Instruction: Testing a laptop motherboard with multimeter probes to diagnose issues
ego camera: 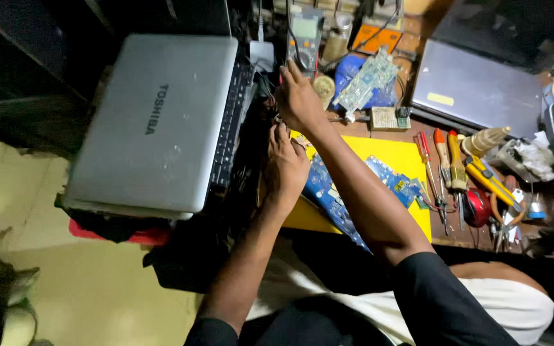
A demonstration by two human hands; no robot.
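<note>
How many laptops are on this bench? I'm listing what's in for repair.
2 closed ones: a silver laptop at the left, beside both hands, and a grey laptop at the upper right, behind the screwdrivers. Others may be hidden under the clutter.

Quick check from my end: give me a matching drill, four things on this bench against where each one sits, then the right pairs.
Things:
1. silver laptop
2. blue circuit board
3. screwdrivers
4. multimeter

Places:
A. far edge of the bench, just beyond the right hand
B. on the yellow mat, under the forearms
C. left of both hands, lid closed
D. right of the yellow mat, lying side by side

Pairs: 1-C, 2-B, 3-D, 4-A
</note>
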